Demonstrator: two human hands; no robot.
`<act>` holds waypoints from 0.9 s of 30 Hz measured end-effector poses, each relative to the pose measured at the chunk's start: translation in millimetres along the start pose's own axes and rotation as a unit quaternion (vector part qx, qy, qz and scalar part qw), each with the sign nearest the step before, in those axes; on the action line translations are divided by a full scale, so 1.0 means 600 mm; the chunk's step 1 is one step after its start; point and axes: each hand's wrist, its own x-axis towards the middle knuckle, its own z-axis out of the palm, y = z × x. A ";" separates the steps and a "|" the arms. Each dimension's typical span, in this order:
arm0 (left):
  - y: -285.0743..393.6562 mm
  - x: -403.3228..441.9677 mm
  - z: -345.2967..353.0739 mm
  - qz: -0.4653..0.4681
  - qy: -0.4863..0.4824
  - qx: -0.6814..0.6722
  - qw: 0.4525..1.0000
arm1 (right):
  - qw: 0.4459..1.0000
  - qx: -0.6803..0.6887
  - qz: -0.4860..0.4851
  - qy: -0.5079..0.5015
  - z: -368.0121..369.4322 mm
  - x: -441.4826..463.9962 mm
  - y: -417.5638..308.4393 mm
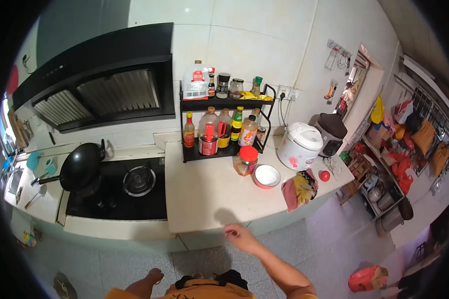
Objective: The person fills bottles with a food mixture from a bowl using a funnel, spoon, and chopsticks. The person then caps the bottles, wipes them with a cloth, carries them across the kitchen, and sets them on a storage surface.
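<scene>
My right hand (241,236) hangs in the air over the front edge of the counter (197,199), its fingers loosely bent and slightly apart, with nothing seen in them. Down by my side, in front of the cabinets, is my left hand (155,275); its fingers are mostly hidden. Farther back on the counter from my right hand stand a white bowl (267,176) with a reddish outside and a red-lidded jar (246,160). A crumpled pink and yellow cloth (300,190) lies at the counter edge to the right.
A black wok (82,167) sits on the gas stove (129,199) at left, under the range hood (110,79). Bottles fill a black two-tier rack (224,105). A white rice cooker (300,146), a dark cooker (330,133) and a round red object (324,175) stand right.
</scene>
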 end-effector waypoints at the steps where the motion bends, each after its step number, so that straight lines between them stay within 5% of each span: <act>1: -0.002 -0.002 0.008 0.033 -0.029 0.151 0.988 | 1.000 -0.017 0.010 0.018 -0.031 0.028 0.000; 3: 0.012 -0.022 0.010 0.141 -0.091 0.268 0.949 | 0.998 -0.041 0.027 0.037 -0.119 0.113 0.039; 5: 0.036 -0.007 0.008 0.138 -0.180 0.224 0.948 | 0.969 -0.240 0.043 0.051 -0.189 0.187 0.104; 8: 0.083 0.011 -0.002 0.123 -0.178 0.136 0.967 | 0.935 -0.346 0.008 0.076 -0.264 0.244 0.159; 15: 0.197 0.025 -0.050 0.060 -0.153 -0.138 0.977 | 0.950 -0.298 0.067 0.059 -0.369 0.309 0.176; 20: 0.283 0.002 -0.049 0.010 -0.128 -0.331 0.935 | 0.952 -0.283 0.082 -0.079 -0.477 0.386 0.082; 24: 0.313 0.006 -0.077 -0.025 -0.081 -0.459 0.885 | 0.954 -0.246 -0.097 0.139 -0.531 0.535 -0.008; 27: 0.321 0.012 -0.089 -0.050 -0.036 -0.549 0.834 | 0.932 -0.286 -0.117 0.191 -0.564 0.673 -0.027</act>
